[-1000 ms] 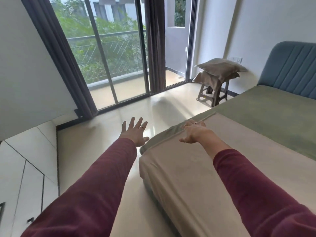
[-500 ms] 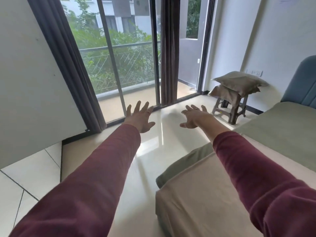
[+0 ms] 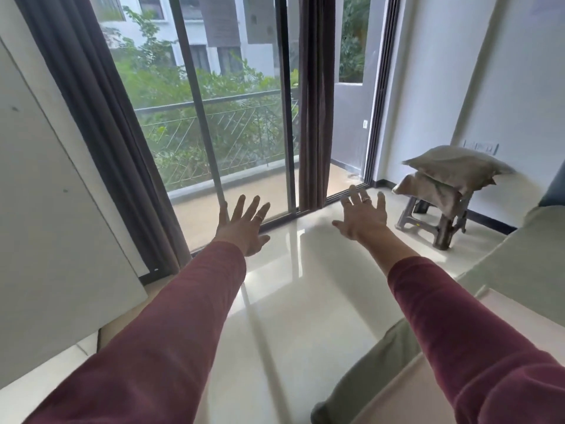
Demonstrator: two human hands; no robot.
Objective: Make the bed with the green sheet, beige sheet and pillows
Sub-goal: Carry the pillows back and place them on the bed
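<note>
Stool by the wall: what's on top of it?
Two beige pillows are stacked on the stool, the lower one drooping over the seat. The seat itself is covered.

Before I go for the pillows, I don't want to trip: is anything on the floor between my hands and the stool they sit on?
Nothing visible: bare floor lies between both open hands, left and right, and the pillows stacked on the stool.

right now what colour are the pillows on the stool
Beige-tan, plain, no pattern: two pillows stacked on the grey stool, seen in the head view.
</note>
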